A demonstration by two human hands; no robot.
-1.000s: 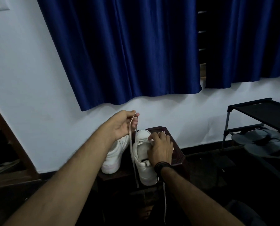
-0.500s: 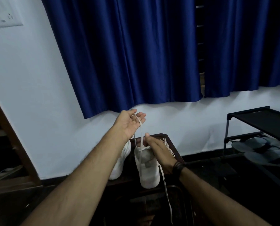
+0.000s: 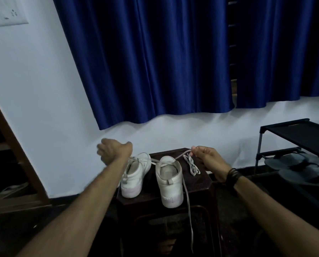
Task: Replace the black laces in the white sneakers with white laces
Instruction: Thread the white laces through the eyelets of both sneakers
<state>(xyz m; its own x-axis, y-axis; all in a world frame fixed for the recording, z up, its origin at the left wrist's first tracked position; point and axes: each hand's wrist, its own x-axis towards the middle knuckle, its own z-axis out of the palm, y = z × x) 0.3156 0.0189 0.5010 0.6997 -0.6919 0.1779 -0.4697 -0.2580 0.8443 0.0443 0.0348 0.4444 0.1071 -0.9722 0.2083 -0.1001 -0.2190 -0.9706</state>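
Observation:
Two white sneakers stand heel-toward-me on a dark wooden stool (image 3: 197, 184): the left sneaker (image 3: 134, 175) and the right sneaker (image 3: 170, 184). A white lace (image 3: 182, 154) runs out of the right sneaker's top in two directions. My right hand (image 3: 206, 157) pinches one end, up and to the right of that shoe. My left hand (image 3: 114, 152) is curled above the left sneaker and holds the other stretch of lace. One lace tail hangs down the stool's front. A second bundled white lace (image 3: 193, 165) lies on the stool beside the right sneaker.
A blue curtain (image 3: 155, 62) hangs on the white wall behind. A black shoe rack (image 3: 296, 134) with grey sandals (image 3: 303, 169) stands at the right. A brown wooden frame (image 3: 12, 145) is at the left. The floor is dark.
Both hands have moved apart, the left one out to the left and the right one out to the right, drawing the lace sideways out of the right sneaker. The camera has come closer.

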